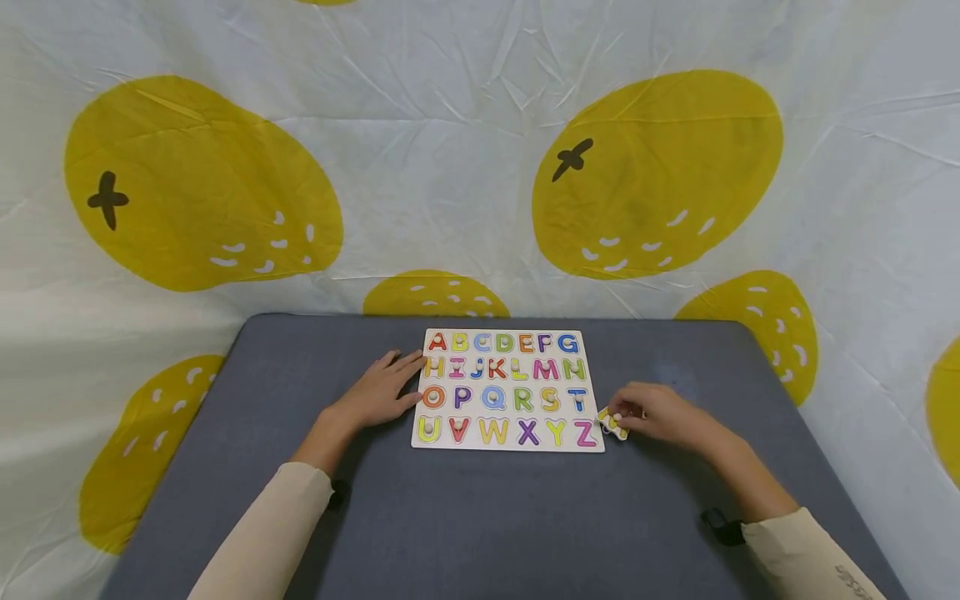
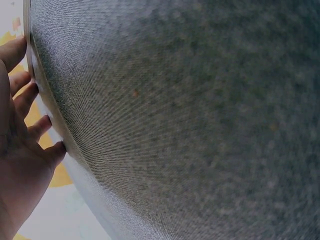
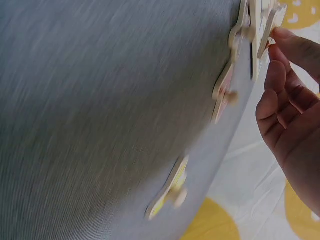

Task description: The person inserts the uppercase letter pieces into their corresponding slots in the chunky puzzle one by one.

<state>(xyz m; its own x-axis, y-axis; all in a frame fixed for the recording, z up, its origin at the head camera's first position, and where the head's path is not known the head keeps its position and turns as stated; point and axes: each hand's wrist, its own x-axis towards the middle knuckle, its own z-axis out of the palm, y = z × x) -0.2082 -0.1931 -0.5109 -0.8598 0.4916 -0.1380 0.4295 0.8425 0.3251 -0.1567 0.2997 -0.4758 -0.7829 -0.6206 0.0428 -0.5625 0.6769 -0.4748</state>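
A white alphabet puzzle board with coloured letters lies on the dark grey table. Along its left edge my left hand rests with spread fingers touching the board. In the left wrist view the fingers of the left hand show at the far left. My right hand is at the board's lower right corner and pinches a yellow wooden letter piece. The right wrist view shows the thumb and fingertips of this hand on the letter piece, seen edge-on; its letter is unclear.
Knobbed loose letter pieces lie on the table in the right wrist view: a yellow one, a reddish one and another near the board. A white curtain with yellow fruit prints hangs behind the table.
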